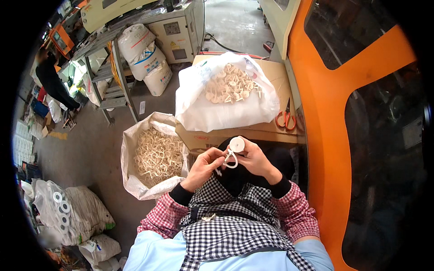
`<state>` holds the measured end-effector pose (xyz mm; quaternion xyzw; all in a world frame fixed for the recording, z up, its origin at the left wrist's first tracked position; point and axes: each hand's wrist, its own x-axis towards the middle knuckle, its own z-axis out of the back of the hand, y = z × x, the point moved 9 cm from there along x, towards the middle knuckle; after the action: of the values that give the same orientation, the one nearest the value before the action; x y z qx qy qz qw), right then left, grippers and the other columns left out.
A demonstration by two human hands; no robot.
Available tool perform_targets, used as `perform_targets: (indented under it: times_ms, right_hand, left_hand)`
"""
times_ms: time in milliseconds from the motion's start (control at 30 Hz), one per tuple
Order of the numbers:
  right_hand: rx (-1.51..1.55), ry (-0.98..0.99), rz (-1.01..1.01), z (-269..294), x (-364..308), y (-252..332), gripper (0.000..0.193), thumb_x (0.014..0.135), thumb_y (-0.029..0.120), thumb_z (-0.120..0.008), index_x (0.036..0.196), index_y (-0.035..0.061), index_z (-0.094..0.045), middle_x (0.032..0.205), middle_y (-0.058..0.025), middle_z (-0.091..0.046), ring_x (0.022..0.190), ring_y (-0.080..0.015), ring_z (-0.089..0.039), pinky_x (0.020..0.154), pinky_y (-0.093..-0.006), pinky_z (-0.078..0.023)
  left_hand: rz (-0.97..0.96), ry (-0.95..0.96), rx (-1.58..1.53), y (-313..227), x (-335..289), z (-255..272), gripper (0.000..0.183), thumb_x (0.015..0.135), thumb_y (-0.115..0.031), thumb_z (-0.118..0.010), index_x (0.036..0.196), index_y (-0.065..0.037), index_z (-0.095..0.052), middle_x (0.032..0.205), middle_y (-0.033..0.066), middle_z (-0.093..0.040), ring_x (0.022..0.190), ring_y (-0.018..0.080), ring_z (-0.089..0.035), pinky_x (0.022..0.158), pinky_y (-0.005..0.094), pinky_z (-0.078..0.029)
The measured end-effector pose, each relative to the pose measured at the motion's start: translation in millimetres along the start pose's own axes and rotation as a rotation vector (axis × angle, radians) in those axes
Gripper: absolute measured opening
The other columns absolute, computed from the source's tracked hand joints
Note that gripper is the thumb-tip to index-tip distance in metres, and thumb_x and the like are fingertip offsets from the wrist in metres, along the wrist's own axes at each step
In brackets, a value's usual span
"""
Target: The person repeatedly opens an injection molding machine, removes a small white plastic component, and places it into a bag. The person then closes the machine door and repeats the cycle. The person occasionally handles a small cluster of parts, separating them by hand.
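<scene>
We hold our two hands close together above the lap, in front of the cardboard box (194,140). The grip of our right hand (257,159) is closed around a cream round-headed piece (237,144), its flat disc facing up. Just below the disc hangs a white cord loop (236,161), and our left hand (202,169) has its thumb and fingertips pinched narrow on that cord; we cannot tell exactly how cord and disc join. On the box sits an open white plastic bag (212,117), with a heap of similar cream pieces (230,86) in it. Orange-handled snips (287,114) lie on the box to the right of the bag. To the left of the box, an open woven sack (129,180) stands on the floor, filled with tangled pale cords (158,158). We wear a black-and-white checked apron (235,230), and an orange machine (325,135) rises at our right. Farther off, stuffed sacks (140,54) are stacked beside metal steps (113,86), and another person (52,83) in dark clothes stands at the far left.
</scene>
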<state>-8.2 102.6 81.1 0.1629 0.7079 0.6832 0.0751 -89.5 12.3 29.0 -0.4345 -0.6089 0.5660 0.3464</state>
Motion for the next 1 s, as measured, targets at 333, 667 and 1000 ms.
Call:
perform_targets:
  times_ms: [333, 667, 1000]
  right_hand:
    - [-0.946, 0.102, 0.602, -55.9, -21.3, 52.4, 0.026, 0.065, -0.001, -0.063, 0.091, 0.0007, -0.061, 0.092, -0.0088, -0.059, 0.084, -0.0236, -0.059, 0.074, -0.0329, -0.051]
    - [-0.166, 0.062, -0.025, -21.1, -2.1, -7.7, 0.019, 0.084, 0.001, -0.058, 0.103, -0.0005, -0.061, 0.085, -0.0046, -0.059, 0.077, -0.0091, -0.057, 0.067, -0.0228, -0.047]
    - [-0.242, -0.057, -0.083, -12.9, -7.8, -27.2, 0.022, 0.09, 0.016, -0.056, 0.076, -0.0019, -0.058, 0.06, -0.0023, -0.051, 0.046, -0.0086, -0.049, 0.041, -0.0222, -0.039]
  left_hand:
    - [0.401, -0.131, -0.676, 33.2, -25.1, -14.2, 0.031, 0.095, -0.035, -0.044, 0.092, -0.006, -0.056, 0.071, 0.0013, -0.057, 0.054, 0.0099, -0.052, 0.048, 0.0205, -0.04]
    - [0.377, -0.139, -0.529, 23.9, -25.2, -8.9, 0.028, 0.097, -0.031, -0.042, 0.088, -0.007, -0.054, 0.059, -0.0012, -0.05, 0.039, 0.0058, -0.041, 0.034, 0.0187, -0.031]
    - [-0.178, -0.346, 0.289, -33.3, -29.5, 11.9, 0.015, 0.092, -0.012, -0.05, 0.083, -0.001, -0.051, 0.062, 0.0041, -0.053, 0.048, 0.0123, -0.048, 0.044, 0.0282, -0.038]
